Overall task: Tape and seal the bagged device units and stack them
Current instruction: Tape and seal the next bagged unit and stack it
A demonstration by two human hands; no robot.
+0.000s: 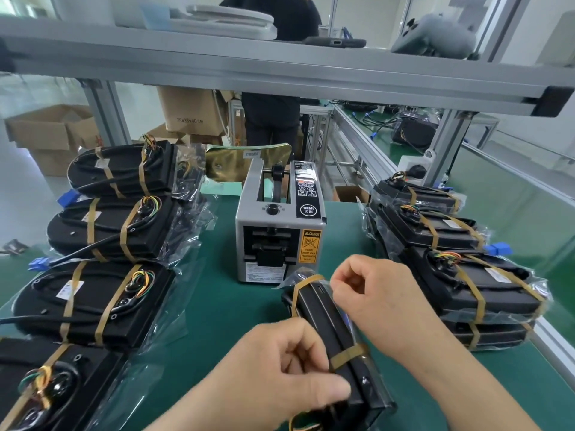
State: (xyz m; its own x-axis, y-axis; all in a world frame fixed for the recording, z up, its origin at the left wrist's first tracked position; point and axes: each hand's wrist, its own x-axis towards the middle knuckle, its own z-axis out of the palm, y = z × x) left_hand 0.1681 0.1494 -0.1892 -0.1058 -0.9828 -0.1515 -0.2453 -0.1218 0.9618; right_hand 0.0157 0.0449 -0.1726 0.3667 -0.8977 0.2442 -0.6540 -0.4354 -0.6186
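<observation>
A black bagged device unit (329,325) stands on its edge on the green mat, in front of the tape dispenser (278,225). Two brown tape strips wrap it, one at the far end (303,283) and one near the front (347,356). My left hand (289,368) grips the unit's near end, thumb on its side by the front strip. My right hand (376,293) pinches the clear bag film at the unit's top far edge, fingers curled. Taped units lie in a row at left (109,222) and in a stack at right (466,275).
An aluminium frame rail (280,70) crosses overhead with items on its shelf. A person in dark clothes (270,119) stands behind the bench near cardboard boxes (189,110). A blue plug (501,248) sticks out of the right stack. The bench's right edge (553,340) is close.
</observation>
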